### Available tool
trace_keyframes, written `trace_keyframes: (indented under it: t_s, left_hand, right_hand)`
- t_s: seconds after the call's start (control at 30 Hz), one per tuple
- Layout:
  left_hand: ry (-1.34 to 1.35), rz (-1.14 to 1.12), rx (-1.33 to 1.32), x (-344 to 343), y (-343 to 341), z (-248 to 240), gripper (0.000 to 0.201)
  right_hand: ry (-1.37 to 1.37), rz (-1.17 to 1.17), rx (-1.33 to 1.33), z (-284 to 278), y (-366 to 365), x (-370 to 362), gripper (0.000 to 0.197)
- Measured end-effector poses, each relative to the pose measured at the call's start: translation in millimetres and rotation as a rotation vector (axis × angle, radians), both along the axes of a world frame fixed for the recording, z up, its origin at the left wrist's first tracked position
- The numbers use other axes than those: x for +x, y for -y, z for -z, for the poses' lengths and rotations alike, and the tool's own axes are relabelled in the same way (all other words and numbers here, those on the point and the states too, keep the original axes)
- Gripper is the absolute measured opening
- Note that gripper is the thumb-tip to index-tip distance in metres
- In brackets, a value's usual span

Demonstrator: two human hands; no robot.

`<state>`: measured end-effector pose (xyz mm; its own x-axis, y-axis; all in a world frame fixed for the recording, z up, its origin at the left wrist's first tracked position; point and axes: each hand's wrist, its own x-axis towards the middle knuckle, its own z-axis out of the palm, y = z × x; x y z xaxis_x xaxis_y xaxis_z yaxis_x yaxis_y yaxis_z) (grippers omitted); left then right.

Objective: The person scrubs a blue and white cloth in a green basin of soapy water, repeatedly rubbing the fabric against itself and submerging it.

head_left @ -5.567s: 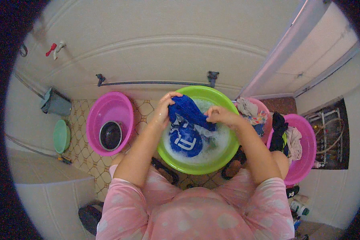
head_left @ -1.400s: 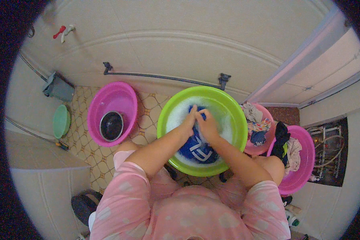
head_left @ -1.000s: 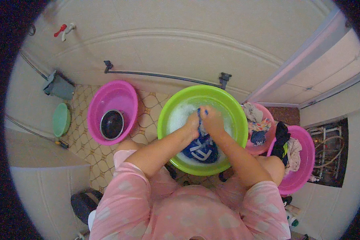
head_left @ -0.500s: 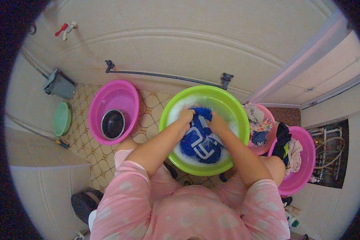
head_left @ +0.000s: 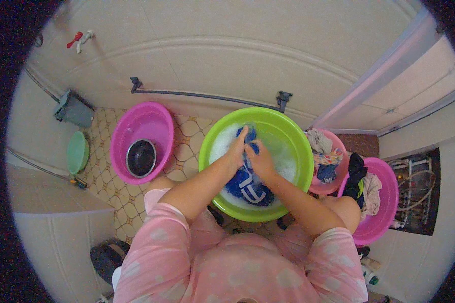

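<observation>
A blue cloth garment with white lettering [head_left: 248,189] lies partly in sudsy water inside a lime-green basin [head_left: 307,174]. My left hand [head_left: 238,150] grips its far end, thumb pointing away from me. Close beside it, my right hand [head_left: 259,160] is closed on the same fabric, a blue bunch showing between and beyond the two hands. The rest of the garment spreads toward me under my wrists. White foam [head_left: 222,146] floats around it, thickest at the left.
Left of the green basin stands a pink basin [head_left: 117,164] holding a dark round bowl [head_left: 141,158]. At the right, a salmon basin [head_left: 338,187] and another pink basin [head_left: 381,222] hold clothes. A dark pipe [head_left: 202,97] runs along the wall.
My hands have come closer together and bunched the garment's far end between them. My right hand has moved left, and the lettered part has narrowed and shifted slightly left.
</observation>
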<state>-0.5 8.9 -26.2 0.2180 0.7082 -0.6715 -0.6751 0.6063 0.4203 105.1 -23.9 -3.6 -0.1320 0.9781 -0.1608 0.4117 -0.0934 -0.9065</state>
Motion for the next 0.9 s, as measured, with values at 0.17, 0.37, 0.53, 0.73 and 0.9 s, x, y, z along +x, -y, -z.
trace_keyframes:
  t_s: [0.17,0.37,0.53,0.73,0.9]
  left_hand:
    - [-0.131,-0.006,0.109,-11.2,-8.1,29.8,0.043]
    - [0.147,0.043,0.016,11.7,6.3,-20.9,0.041]
    - [-0.112,-0.101,0.063,17.3,8.7,-23.0,0.038]
    - [-1.075,0.175,0.731,-4.8,9.7,34.3,0.047]
    - [-1.299,0.461,0.604,-5.7,15.9,-1.9,0.034]
  right_hand:
    - [0.109,-0.165,0.316,-27.3,17.4,-10.9,0.028]
    - [0.413,-0.352,0.345,-35.7,2.9,3.4,0.024]
    - [0.498,-0.233,0.408,-15.4,-28.1,25.7,0.034]
    - [0.279,0.102,0.159,5.0,-47.5,31.8,0.040]
    - [0.569,-0.276,0.255,9.5,-28.4,43.8,0.046]
